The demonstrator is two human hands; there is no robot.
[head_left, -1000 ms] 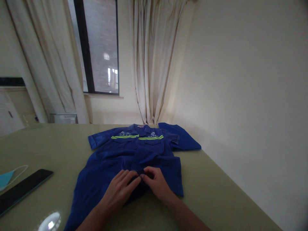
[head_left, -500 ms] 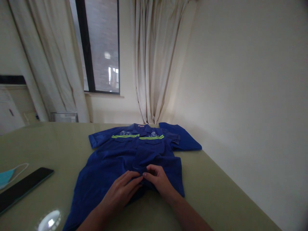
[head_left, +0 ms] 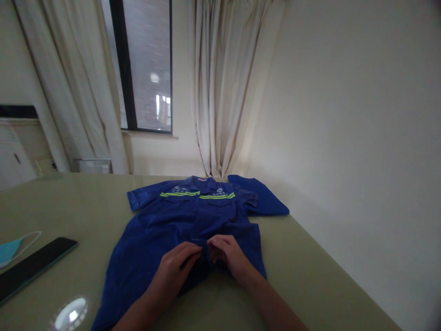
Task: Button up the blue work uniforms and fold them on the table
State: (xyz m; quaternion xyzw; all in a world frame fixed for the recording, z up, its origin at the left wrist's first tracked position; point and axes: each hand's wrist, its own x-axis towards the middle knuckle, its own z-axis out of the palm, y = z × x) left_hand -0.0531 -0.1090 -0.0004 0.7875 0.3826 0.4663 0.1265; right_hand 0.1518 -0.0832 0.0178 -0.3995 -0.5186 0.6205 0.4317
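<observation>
A dark blue short-sleeved shirt [head_left: 155,239] with yellow-green stripes across the chest lies front up, its collar toward the far edge. My left hand [head_left: 179,264] pinches the cloth at the middle of the lower front, thumb and fingers together. Just right of it, my right hand [head_left: 227,255] has its fingers curled on the same front edge, closed on the cloth. A small raised fold of fabric stands between the two hands. Any button there is too small and dark to make out.
A folded blue cloth [head_left: 267,197] lies beyond the shirt's right sleeve, beside the wall. On the greenish table [head_left: 310,271], a black phone-like slab [head_left: 37,264] and a light blue mask [head_left: 10,250] rest at the left. Curtains and a window stand behind.
My hands have drawn slightly apart and lifted the shirt's front edge a little between them. The fingers of my right hand are more curled.
</observation>
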